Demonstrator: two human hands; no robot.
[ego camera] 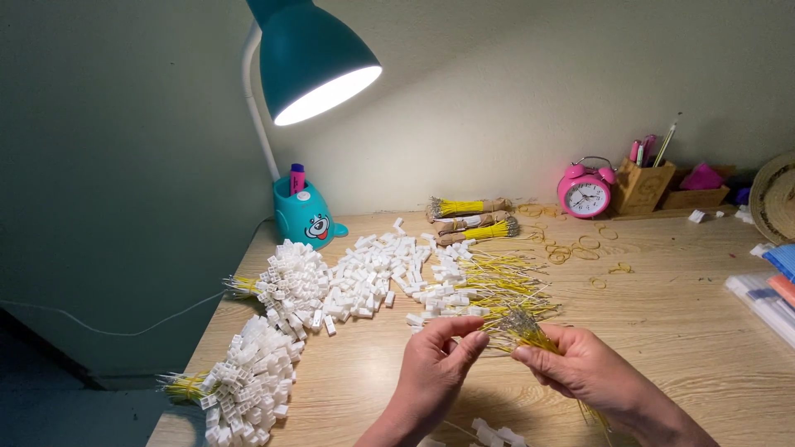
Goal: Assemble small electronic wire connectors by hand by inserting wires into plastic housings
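Wooden desk (pixel 662 314) against a pale wall. Centre: right hand (pixel 580 364) pinched on one bundle of yellow wires (pixel 523 329); left hand (pixel 435 364), fingers curled together, touches its tips. At 10 o'clock, loose white connectors (pixel 373 277); at 12, three tied wire bundles (pixel 472 219); at 1, one pink alarm clock (pixel 585 192); at 11, one teal lamp (pixel 310 62).

Two bare hands in view, left hand (pixel 432 372) and right hand (pixel 585 368). No gloves, rings, watch or bracelets visible. Wrists and visible forearm portions uncovered; no sleeve enters view. Fingers (pixel 464 348) with short, unpainted nails where visible.
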